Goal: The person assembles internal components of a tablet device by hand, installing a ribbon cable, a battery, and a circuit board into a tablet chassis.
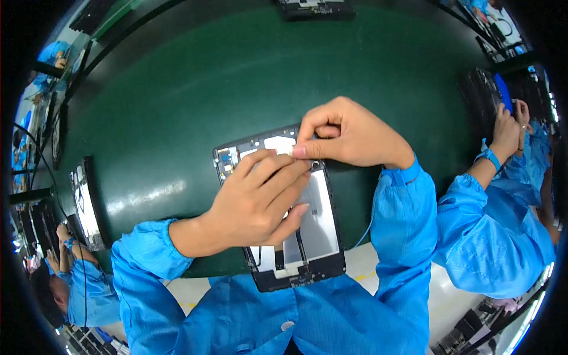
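An opened tablet housing, black-rimmed with a silvery inside, lies tilted at the table's near edge, its lower end jutting toward me. Small parts, a white patch and dark ribbon cables show inside it. My left hand rests across its upper middle, fingers stretched out and thumb apart, covering much of the inside. At the upper right corner of the housing, my right hand pinches with thumb and forefinger, close to the left fingertips. Whatever sits in that pinch is too small or hidden to name.
The green table carries a stack of dark tablet parts on the left and another stack at the far edge. To the right, a co-worker's hands are beside a dark stack. Another person sits at lower left.
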Tool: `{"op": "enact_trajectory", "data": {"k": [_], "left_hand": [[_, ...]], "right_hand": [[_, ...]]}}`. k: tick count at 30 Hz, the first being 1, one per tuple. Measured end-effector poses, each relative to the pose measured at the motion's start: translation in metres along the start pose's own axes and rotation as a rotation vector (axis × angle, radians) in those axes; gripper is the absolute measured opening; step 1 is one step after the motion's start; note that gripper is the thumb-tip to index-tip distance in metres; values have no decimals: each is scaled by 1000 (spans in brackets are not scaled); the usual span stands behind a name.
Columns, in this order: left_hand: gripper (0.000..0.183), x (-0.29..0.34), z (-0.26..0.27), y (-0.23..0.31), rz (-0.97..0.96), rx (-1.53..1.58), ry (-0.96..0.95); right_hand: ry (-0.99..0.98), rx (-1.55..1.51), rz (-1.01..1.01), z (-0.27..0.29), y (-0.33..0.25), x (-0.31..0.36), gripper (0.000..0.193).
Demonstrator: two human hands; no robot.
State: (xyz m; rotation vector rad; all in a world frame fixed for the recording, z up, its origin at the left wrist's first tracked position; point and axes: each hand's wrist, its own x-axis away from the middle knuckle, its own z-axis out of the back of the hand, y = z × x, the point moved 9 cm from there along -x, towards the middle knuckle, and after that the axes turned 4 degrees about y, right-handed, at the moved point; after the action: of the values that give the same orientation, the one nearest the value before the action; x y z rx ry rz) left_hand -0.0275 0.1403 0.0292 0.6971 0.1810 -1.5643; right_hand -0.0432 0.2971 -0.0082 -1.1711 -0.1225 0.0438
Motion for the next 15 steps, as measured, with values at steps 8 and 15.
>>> {"op": "enact_trajectory", "data": {"k": [8, 15], "left_hand": [[41, 0, 2, 6, 18, -7, 9], [36, -2, 3, 5, 2, -19, 22]], "right_hand": [[-29, 142, 36, 7, -15, 16, 26], [-29, 79, -133, 2, -11, 29, 79]]}}
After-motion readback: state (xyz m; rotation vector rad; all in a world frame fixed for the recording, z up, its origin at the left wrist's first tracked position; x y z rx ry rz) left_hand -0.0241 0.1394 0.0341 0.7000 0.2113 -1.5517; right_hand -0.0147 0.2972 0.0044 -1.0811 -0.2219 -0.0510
